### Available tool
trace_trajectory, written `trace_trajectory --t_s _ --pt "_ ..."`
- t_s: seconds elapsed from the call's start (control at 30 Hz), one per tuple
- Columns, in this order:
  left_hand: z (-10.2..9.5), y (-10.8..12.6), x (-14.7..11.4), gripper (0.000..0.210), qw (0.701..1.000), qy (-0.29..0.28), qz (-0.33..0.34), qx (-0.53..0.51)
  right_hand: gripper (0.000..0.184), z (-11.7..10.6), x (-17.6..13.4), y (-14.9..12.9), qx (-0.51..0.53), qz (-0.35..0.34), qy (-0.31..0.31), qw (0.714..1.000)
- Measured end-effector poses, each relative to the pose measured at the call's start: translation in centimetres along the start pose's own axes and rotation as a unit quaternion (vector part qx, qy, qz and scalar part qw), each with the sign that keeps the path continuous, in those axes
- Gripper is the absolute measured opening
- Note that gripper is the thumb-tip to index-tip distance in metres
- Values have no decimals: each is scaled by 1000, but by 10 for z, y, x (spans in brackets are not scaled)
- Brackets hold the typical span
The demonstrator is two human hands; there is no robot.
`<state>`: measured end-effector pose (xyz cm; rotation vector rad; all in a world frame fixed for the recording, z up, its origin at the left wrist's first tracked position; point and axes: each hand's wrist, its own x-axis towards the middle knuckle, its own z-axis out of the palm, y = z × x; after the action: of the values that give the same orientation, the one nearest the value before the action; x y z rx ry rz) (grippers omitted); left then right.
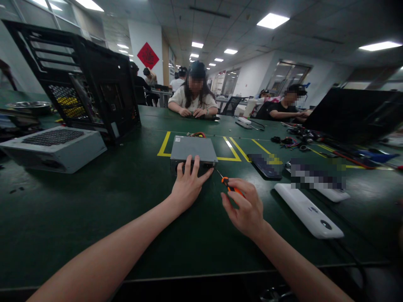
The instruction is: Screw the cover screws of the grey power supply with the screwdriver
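Observation:
A grey computer power supply lies in front of me within a yellow taped outline, a bundle of coloured wires showing behind it. My left hand rests against its near side, fingers spread, the tips on its front edge and face. In my right hand is an orange and black screwdriver, gripped by the handle. Its thin shaft points up and left to the near right corner of the power supply. Whether the tip touches a screw is too small to make out.
At left stand a black computer case and another power supply. Right of my hands lie a dark phone and a white power bank. A dark monitor and loose cables are farther right. A person sits opposite.

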<state>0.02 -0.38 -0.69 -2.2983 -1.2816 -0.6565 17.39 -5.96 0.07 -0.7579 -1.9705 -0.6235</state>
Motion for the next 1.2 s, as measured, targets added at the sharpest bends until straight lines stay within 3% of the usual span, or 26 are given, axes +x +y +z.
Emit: trace_trajectory --t_s 0.6,0.77,1.2 --pt "3 0 1 54 1000 6 8 8 40 0 0 -1 -33 -13 14 999" --pt "2 -1 0 55 1000 6 8 9 41 1 -1 -1 -17 10 3 1000" --pt "0 1 1 55 1000 -3 9 8 38 0 -1 0 -4 -14 -21 1000"
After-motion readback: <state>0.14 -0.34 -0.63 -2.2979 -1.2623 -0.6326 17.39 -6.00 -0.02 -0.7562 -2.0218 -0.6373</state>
